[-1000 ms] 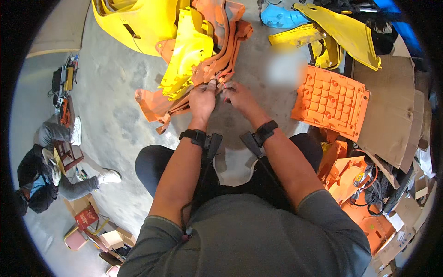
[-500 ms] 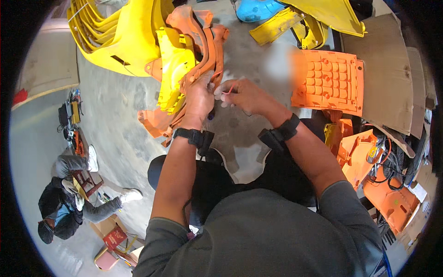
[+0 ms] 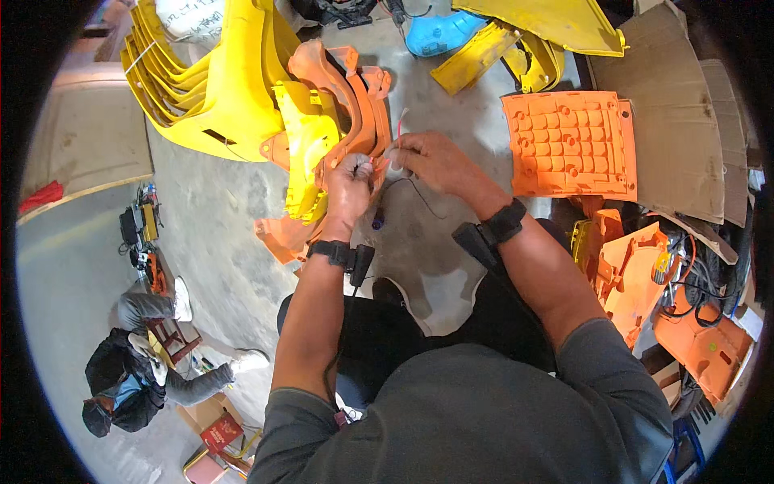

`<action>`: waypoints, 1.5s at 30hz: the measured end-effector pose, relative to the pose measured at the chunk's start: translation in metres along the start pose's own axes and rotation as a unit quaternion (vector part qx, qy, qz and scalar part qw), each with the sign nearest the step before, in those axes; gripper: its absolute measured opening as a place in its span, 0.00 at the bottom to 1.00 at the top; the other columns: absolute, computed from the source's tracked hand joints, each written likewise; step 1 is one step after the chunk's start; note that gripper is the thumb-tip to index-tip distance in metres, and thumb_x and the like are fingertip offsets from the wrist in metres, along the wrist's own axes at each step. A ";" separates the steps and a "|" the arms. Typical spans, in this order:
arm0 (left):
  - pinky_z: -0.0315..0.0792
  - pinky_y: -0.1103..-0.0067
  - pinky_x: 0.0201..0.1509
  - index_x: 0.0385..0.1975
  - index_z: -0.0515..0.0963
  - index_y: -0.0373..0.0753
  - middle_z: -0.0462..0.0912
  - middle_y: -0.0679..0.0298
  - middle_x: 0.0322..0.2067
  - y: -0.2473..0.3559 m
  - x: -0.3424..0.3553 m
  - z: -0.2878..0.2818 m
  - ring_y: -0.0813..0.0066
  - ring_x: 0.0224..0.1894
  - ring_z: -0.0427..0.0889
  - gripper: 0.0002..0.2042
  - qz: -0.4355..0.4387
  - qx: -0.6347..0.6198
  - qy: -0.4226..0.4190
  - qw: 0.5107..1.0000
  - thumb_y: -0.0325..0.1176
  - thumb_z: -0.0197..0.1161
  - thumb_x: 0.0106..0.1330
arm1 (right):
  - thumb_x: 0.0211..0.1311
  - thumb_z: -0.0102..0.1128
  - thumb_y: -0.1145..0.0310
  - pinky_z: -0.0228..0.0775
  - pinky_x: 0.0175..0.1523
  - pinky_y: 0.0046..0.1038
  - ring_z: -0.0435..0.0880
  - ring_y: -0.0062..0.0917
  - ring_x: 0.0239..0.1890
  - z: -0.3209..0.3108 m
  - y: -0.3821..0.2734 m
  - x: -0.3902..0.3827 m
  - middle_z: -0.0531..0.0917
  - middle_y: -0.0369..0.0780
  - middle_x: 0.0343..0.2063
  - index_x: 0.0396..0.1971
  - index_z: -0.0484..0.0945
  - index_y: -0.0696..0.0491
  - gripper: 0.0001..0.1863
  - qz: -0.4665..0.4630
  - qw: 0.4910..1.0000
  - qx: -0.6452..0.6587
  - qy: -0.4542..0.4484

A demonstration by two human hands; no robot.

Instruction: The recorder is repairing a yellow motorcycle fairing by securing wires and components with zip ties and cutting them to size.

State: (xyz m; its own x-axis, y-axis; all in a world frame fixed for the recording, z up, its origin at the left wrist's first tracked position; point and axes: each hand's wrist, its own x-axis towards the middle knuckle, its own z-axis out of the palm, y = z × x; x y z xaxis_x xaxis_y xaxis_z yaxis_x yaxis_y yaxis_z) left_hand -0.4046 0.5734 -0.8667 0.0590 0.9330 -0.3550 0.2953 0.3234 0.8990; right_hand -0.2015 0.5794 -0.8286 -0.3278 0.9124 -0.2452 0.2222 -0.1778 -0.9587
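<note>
My left hand is closed at the lower end of a bundle of curved orange plastic panels, its fingers against their edge. Close on its right, my right hand pinches a thin red cord or strip, whose loose end sticks up above the fingers. The red strand seems to run toward my left fingertips, though the fingers hide where it goes. Below the right hand a thin black wire curves in the air or on the floor; I cannot tell which. Against the bundle leans a yellow plastic panel.
Nested yellow shells stand at the upper left. An orange ribbed panel lies at right beside cardboard. More orange parts and cables sit below it. A person sits at lower left. A small dark-handled tool lies near my feet.
My hands have drawn slightly apart, and the right fingers have risen a little. The red end now points upward, and more of the black wire shows. The whole view has shifted slightly.
</note>
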 end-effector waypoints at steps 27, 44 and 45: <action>0.72 0.82 0.28 0.36 0.78 0.31 0.80 0.67 0.26 0.027 -0.006 -0.009 0.82 0.24 0.76 0.04 0.012 -0.045 -0.024 0.999 0.23 0.57 0.67 | 0.58 0.57 0.64 0.71 0.39 0.32 0.80 0.32 0.30 0.016 -0.002 0.020 0.81 0.46 0.27 0.34 0.78 0.60 0.14 -0.109 0.987 -0.120 -0.003; 0.71 0.83 0.29 0.32 0.82 0.33 0.81 0.68 0.23 0.021 0.000 -0.017 0.82 0.24 0.77 0.09 -0.012 -0.010 -0.058 0.998 0.33 0.60 0.68 | 0.59 0.55 0.66 0.72 0.44 0.39 0.80 0.43 0.39 0.019 0.002 0.032 0.81 0.47 0.35 0.35 0.80 0.57 0.10 -0.114 0.956 -0.269 -0.010; 0.71 0.83 0.29 0.32 0.82 0.33 0.81 0.68 0.23 0.017 -0.001 -0.018 0.82 0.24 0.77 0.09 -0.013 -0.009 -0.058 0.998 0.33 0.60 0.68 | 0.59 0.55 0.66 0.72 0.44 0.39 0.80 0.43 0.39 0.020 0.004 0.033 0.81 0.47 0.35 0.35 0.80 0.57 0.10 -0.113 0.957 -0.268 -0.011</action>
State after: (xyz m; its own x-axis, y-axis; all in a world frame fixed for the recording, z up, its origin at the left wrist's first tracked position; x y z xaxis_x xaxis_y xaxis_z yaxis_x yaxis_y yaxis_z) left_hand -0.4168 0.5812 -0.8468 0.1620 0.8997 -0.4053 0.2806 0.3518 0.8931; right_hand -0.2294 0.6013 -0.8437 -0.4405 0.8964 -0.0489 0.5801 0.2426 -0.7776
